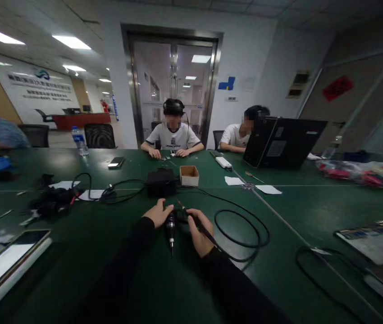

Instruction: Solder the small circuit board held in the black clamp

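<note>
My left hand (158, 213) rests on the green table (117, 252), its fingers laid over the top end of a small black cylindrical part (170, 227) with a metal pin pointing toward me. My right hand (198, 230) is closed around a thin black pen-like tool (191, 217), likely a soldering iron, whose tip points up and left beside the part. The tool's black cable (242, 231) loops to the right across the table. Both my sleeves are black.
A black box (160, 182) and a small cardboard box (189, 175) sit just beyond my hands. Tangled cables (51, 200) lie left, a tablet (7, 263) lower left, a laptop (281, 141) far right. Two people sit across the table, another at the far left.
</note>
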`<action>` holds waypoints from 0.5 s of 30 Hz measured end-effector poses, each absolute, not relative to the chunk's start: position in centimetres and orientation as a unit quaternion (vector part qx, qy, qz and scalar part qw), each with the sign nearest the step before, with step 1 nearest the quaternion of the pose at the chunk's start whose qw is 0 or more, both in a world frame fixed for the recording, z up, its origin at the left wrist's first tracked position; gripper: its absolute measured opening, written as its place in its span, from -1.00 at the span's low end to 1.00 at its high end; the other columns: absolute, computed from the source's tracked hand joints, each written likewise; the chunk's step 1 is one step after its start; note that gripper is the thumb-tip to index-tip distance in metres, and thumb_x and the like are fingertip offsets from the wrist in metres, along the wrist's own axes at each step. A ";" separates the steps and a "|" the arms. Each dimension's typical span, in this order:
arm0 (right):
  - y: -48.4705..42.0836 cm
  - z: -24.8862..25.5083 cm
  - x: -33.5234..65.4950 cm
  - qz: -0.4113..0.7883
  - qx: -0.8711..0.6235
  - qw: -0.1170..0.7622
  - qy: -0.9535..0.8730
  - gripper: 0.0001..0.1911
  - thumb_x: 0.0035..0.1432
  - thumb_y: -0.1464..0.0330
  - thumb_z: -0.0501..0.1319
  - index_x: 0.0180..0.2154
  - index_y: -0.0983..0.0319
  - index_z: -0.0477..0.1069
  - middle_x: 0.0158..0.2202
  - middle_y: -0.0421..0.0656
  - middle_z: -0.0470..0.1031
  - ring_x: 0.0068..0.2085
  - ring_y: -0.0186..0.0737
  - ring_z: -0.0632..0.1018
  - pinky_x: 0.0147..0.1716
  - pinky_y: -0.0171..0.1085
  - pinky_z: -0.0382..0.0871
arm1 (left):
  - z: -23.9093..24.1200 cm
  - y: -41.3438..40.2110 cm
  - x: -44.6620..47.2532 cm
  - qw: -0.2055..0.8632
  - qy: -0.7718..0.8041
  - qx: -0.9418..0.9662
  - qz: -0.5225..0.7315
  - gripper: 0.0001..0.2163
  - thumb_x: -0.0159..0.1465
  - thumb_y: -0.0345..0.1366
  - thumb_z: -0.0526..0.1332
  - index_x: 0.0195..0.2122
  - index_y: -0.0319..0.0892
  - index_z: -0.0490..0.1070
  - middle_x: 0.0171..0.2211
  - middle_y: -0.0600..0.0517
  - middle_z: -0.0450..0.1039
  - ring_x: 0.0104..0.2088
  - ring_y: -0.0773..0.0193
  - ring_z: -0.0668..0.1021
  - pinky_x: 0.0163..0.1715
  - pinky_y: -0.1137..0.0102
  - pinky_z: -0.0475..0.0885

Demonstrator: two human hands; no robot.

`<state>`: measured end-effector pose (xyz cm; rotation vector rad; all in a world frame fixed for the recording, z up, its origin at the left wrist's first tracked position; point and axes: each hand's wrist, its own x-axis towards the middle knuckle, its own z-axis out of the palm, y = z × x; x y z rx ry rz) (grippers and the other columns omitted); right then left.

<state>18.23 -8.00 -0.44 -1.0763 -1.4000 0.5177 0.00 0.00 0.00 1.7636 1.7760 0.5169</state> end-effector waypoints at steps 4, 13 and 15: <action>-8.2 -0.2 18.4 0.220 -0.462 0.608 -0.607 -0.82 0.19 0.36 0.18 -0.22 0.22 0.53 -0.22 -0.11 0.61 -0.17 -0.15 0.60 -0.08 -0.25 0.45 | -0.3 1.7 0.3 0.315 0.663 0.642 0.222 -0.47 0.36 0.00 -0.12 0.09 -0.28 0.35 0.11 -0.27 0.45 0.13 0.00 0.48 0.15 0.26 0.29; -8.5 0.0 18.4 0.243 -0.468 0.601 -0.601 -0.83 0.19 0.33 0.18 -0.23 0.20 0.52 -0.28 -0.12 0.61 -0.25 -0.14 0.61 -0.30 -0.28 0.48 | -3.3 2.2 -0.1 0.345 0.600 0.626 0.360 -0.71 0.31 -0.09 0.04 -0.18 -0.09 0.48 -0.13 -0.03 0.58 -0.06 0.06 0.56 0.04 0.25 0.36; -8.6 -0.1 18.4 0.239 -0.461 0.600 -0.609 -0.83 0.19 0.34 0.18 -0.23 0.21 0.52 -0.29 -0.12 0.61 -0.26 -0.15 0.61 -0.32 -0.28 0.48 | -3.6 2.0 -0.3 0.341 0.591 0.611 0.401 -0.78 0.28 -0.17 0.08 -0.14 -0.06 0.45 -0.18 0.02 0.58 -0.13 0.12 0.57 -0.02 0.27 0.38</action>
